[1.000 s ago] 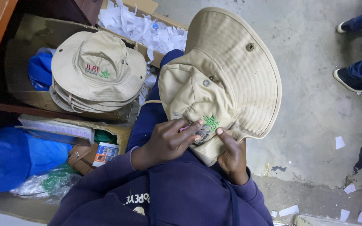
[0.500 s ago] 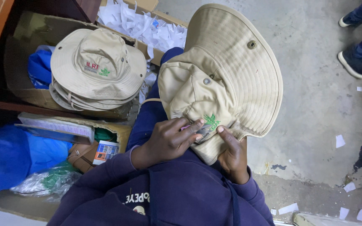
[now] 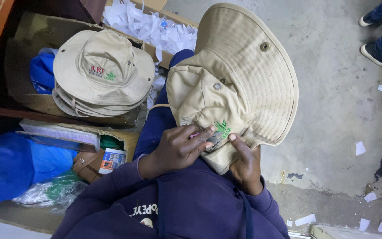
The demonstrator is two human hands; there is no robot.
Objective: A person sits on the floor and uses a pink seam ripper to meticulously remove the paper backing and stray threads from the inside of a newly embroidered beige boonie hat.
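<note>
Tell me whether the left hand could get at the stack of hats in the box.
Probably yes: the left hand rests on the lap hat, and the stack of hats sits uncovered on its own side, nothing between.

The person wears a dark navy hooded sweatshirt [image 3: 186,208] with long sleeves ending in ribbed cuffs at the wrists, pale lettering printed across the chest at the near edge, and matching dark blue trousers [image 3: 158,124] beyond.

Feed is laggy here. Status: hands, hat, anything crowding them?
Left hand pressing fingers on the green emblem of the beige bucket hat on the lap. Right hand gripping the hat's crown edge. Stack of matching hats to the left, apart.
</note>
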